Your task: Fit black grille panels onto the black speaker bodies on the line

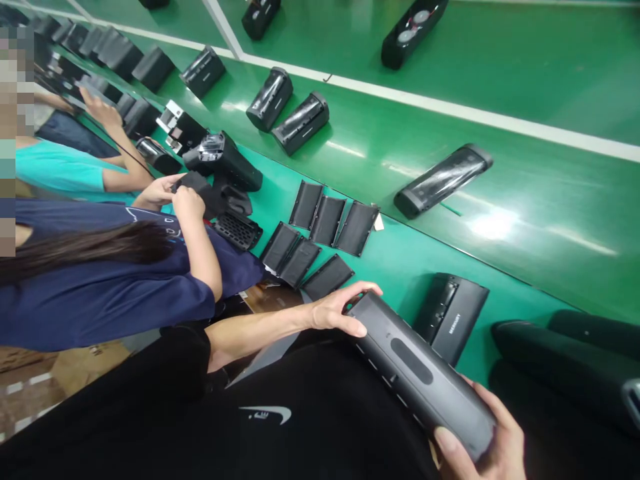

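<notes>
I hold a long dark grey speaker body [417,370] across my lap, close to my black shirt. My left hand [337,310] grips its upper-left end with the fingers wrapped over the top. My right hand [483,443] grips the lower-right end from underneath. The body has an oval recess and a row of small marks along its side. Just beyond it, a black boxy speaker shell [453,313] rests on the green table [400,260].
Several black grille panels [320,243] lie on the table ahead of my left hand. Finished speakers [443,179] ride the green conveyor [500,100]. Other workers sit at left; one person's hands [173,193] handle a black part. Dark curved parts [570,367] lie at right.
</notes>
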Demonstrator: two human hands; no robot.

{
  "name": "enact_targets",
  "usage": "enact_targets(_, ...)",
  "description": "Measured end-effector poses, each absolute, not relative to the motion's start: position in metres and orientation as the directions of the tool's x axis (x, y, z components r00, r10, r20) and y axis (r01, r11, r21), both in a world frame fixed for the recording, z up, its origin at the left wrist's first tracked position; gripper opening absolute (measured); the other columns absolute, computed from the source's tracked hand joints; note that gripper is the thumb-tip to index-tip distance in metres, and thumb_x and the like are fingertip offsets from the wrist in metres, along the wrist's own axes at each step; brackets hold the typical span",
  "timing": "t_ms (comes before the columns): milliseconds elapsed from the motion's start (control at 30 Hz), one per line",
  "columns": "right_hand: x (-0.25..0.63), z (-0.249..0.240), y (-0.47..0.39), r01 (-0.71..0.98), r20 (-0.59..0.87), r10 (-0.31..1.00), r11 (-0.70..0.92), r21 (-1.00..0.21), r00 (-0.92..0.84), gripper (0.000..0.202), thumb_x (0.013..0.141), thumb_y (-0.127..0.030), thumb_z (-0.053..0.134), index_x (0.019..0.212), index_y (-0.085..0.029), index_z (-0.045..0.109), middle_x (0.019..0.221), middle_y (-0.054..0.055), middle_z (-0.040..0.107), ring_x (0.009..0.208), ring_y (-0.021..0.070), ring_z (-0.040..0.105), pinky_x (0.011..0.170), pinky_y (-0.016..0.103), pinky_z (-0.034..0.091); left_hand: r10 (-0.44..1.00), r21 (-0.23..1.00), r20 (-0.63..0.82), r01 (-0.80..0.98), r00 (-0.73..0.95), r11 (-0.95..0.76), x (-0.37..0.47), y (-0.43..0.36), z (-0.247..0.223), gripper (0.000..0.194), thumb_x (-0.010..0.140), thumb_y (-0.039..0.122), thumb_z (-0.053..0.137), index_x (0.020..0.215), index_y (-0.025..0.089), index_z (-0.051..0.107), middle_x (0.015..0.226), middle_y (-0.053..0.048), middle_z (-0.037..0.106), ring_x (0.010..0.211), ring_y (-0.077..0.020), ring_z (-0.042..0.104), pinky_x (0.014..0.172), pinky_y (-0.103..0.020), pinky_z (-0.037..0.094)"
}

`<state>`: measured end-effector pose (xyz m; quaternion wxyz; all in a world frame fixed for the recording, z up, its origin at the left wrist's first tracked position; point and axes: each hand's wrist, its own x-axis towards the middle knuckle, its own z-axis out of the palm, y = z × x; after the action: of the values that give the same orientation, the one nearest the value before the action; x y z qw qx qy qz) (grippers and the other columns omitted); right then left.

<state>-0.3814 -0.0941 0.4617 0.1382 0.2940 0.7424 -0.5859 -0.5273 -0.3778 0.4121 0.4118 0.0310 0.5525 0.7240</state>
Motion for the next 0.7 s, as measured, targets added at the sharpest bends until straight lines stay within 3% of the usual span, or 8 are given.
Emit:
enact_targets(133,-0.390,0.467,-0.098,0.656,-0.637,0.217,0.022,-0.754,-0.740,0.088,0.076,-0.056,0.081,0.151,-0.030,0.044,0.145,0.011,0.049,0.128,0.0381,0.052,0.107,0.054,0.044,0.579,0.822,-0.448,-0.569,-0.681,-0.034,-0.524,-0.379,0.412,0.078,0.067,0.042,0.084,0.136,0.026,0.051,0.107,-0.002,0.056,0.091,-0.0180,0.051,0.080,-0.030,0.041)
enact_targets(367,-0.389,0.463,-0.088,0.655,-0.638,0.162,0.088,-0.750,-0.752,0.103,0.071,-0.061,0.085,0.156,-0.034,0.034,0.160,0.009,0.037,0.139,0.0380,0.043,0.110,0.053,0.042,0.678,0.820,-0.444,-0.571,-0.586,0.043,-0.533,-0.389,0.419,0.087,0.069,0.044,0.085,0.144,0.030,0.043,0.115,-0.004,0.055,0.099,-0.0210,0.053,0.086,-0.034,0.043)
enact_targets(600,-0.390,0.479,-0.101,0.697,-0.671,0.252,0.020,-0.717,-0.698,0.091,0.066,-0.056,0.088,0.145,-0.034,0.047,0.152,0.010,0.049,0.133,0.0396,0.051,0.111,0.055,0.041,0.651,0.799,-0.468,-0.600,-0.597,0.025,-0.523,-0.386,0.420,0.085,0.065,0.041,0.089,0.137,0.028,0.047,0.108,-0.003,0.057,0.092,-0.0187,0.054,0.079,-0.031,0.044)
enact_targets(700,-0.395,0.477,-0.106,0.706,-0.694,0.235,-0.040,-0.707,-0.681,0.088,0.070,-0.054,0.086,0.146,-0.033,0.047,0.151,0.010,0.050,0.130,0.0381,0.054,0.107,0.054,0.045,0.605,0.808,-0.476,-0.590,-0.638,0.013,-0.521,-0.386,0.420,0.080,0.065,0.041,0.088,0.133,0.027,0.048,0.105,-0.001,0.056,0.090,-0.0174,0.052,0.078,-0.029,0.043)
